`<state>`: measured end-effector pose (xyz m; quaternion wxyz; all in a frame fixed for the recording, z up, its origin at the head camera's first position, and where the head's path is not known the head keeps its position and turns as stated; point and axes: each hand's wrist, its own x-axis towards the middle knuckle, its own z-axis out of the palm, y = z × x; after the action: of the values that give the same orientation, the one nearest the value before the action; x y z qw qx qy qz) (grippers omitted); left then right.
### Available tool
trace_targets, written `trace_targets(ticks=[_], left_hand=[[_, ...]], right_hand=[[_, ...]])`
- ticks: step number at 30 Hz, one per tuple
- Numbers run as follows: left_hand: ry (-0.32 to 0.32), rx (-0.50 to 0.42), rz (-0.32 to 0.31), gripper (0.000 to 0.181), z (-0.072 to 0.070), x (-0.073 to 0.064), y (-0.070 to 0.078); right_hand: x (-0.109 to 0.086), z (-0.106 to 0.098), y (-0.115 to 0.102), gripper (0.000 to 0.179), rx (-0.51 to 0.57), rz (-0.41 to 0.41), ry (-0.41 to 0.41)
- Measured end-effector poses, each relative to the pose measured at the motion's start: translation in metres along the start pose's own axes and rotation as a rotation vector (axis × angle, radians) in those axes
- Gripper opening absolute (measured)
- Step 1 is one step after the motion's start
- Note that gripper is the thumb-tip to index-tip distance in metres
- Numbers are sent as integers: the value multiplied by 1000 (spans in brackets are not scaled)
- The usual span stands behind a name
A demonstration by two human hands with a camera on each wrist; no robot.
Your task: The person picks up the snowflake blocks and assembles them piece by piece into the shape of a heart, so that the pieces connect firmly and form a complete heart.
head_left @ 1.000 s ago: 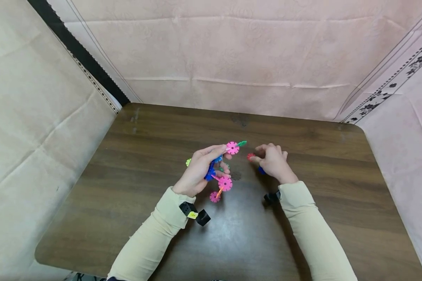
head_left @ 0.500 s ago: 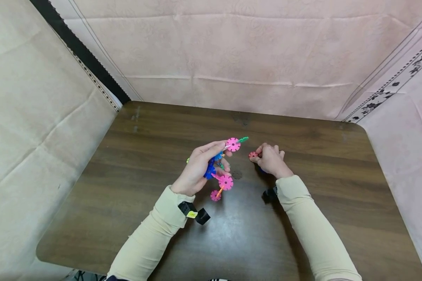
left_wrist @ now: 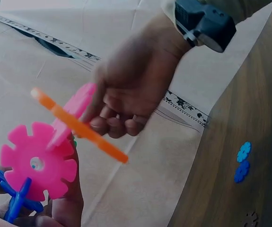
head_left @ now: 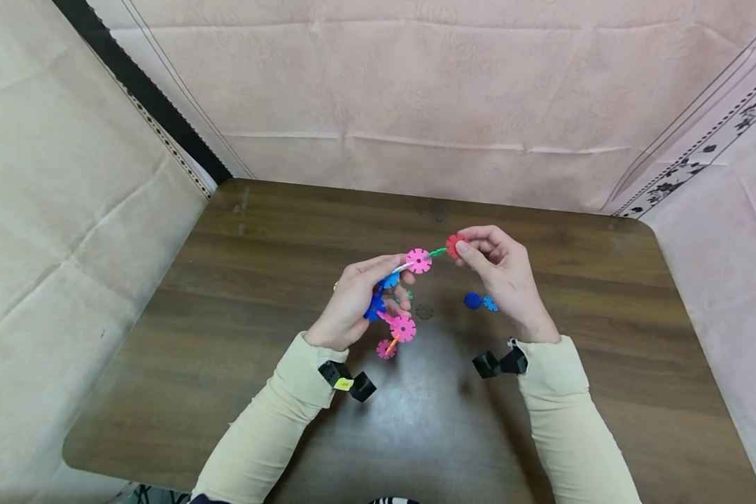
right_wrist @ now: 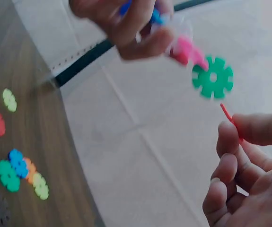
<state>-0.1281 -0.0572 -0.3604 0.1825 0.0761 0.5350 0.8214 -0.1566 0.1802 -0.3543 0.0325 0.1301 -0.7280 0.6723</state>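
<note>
My left hand (head_left: 353, 301) grips a chain of notched plastic snowflake discs over the table. Blue discs (head_left: 374, 305) sit against the palm, and pink discs (head_left: 402, 328) with an orange disc (left_wrist: 81, 126) hang at the near end. At the far end, a pink disc (head_left: 418, 261) carries a green disc (right_wrist: 213, 77). My right hand (head_left: 504, 276) pinches a red disc (head_left: 455, 246) between thumb and index finger. In the right wrist view that red disc is edge-on, a small gap below the green one. Fingers hide part of the chain's middle.
Two blue discs (head_left: 472, 300) lie on the brown table (head_left: 605, 336) below the right hand. A dark notched disc (head_left: 424, 311) lies between the hands. The right wrist view shows more discs, including a yellow-green one (right_wrist: 9, 100). Pale cloth (head_left: 378, 98) hangs behind.
My right hand has picked the red disc up from the table and brought it up beside the chain's green disc, uncovering two blue discs. The left hand has barely moved.
</note>
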Motion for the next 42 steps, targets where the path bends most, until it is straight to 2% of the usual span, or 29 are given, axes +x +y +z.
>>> trace_targets(ticks=[6,18,23,29,32,42], left_hand=[[-1,-4,-5,37,0,-1,0],[0,5,-31,35,0,-2,0],[13,8,-31,35,3,0,-1],[35,17,-75,34,5,3,-2],[47,25,-78,34,5,3,0],[20,-26,-72,35,2,6,2]], right_hand=[[-5,5,-9,28,35,-21,30],[-7,10,-9,25,57,-72,-3],[-8,15,-10,23,80,-84,35],[-9,20,-10,23,45,-107,62],[-11,21,-9,24,23,-106,83],[-15,29,-8,24,39,-134,153]])
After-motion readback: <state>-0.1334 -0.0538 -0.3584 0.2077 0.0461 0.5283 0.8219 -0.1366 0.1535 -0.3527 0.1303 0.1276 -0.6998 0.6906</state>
